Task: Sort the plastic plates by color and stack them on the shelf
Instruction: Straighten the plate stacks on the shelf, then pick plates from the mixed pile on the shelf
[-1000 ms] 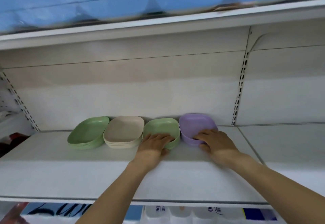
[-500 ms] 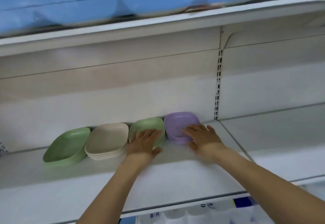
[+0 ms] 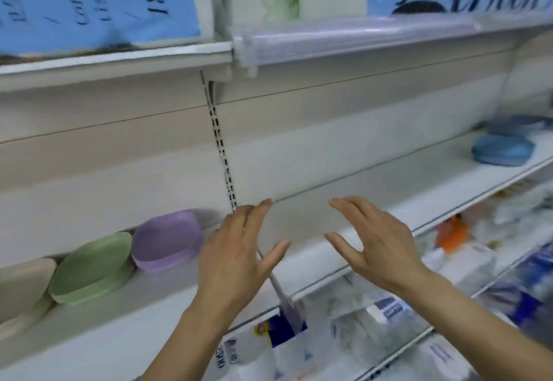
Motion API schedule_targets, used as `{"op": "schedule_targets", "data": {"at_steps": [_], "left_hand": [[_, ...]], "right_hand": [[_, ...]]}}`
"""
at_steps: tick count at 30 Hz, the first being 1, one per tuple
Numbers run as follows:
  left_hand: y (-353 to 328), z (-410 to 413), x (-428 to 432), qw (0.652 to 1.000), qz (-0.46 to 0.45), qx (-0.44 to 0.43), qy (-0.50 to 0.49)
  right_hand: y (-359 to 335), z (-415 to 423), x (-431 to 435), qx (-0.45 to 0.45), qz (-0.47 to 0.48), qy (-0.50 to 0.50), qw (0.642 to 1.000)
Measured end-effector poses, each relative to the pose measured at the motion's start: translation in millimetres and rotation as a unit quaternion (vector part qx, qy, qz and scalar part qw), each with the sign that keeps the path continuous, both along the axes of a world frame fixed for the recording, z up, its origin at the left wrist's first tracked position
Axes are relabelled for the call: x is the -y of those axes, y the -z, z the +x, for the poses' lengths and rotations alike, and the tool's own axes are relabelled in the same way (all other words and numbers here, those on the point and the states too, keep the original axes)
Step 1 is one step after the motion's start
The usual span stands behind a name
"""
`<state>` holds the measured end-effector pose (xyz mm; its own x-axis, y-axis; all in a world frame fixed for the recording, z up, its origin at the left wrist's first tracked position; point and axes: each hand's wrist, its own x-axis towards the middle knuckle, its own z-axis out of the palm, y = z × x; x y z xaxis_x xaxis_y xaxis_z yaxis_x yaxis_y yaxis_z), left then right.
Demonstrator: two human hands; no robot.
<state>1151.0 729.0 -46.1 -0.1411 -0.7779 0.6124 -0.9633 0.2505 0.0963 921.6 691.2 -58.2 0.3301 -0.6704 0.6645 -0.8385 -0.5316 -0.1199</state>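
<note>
A purple plate stack [image 3: 166,238], a green plate stack [image 3: 92,267] and a beige plate stack [image 3: 21,285] stand in a row at the left of the white shelf [image 3: 368,201]. Blue plates [image 3: 502,149] lie far right on the same shelf level. My left hand [image 3: 239,249] hovers just right of the purple stack, fingers straight, holding nothing. My right hand [image 3: 377,240] is held up beside it, fingers spread and empty, apart from every plate.
Blue and white tissue packs [image 3: 98,1] fill the upper shelf, which has a clear price rail [image 3: 359,36]. Packaged goods [image 3: 374,315] sit on the lower shelf. A slotted upright [image 3: 223,147] divides the back panel.
Both hands have let go of the green and purple stacks and lifted off toward the right. The view has swung right, bringing the blue plates into sight.
</note>
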Motion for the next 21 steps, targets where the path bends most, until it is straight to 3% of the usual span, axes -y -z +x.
{"op": "schedule_targets", "data": {"at_steps": [10, 21], "left_hand": [[8, -264, 74, 0.991, 0.082, -0.043, 0.092], [31, -473, 176, 0.909, 0.275, -0.263, 0.172]], "right_hand": [[-6, -270, 24, -0.024, 0.069, 0.147, 0.986], [6, -469, 75, 0.093, 0.188, 0.205, 0.956]]}}
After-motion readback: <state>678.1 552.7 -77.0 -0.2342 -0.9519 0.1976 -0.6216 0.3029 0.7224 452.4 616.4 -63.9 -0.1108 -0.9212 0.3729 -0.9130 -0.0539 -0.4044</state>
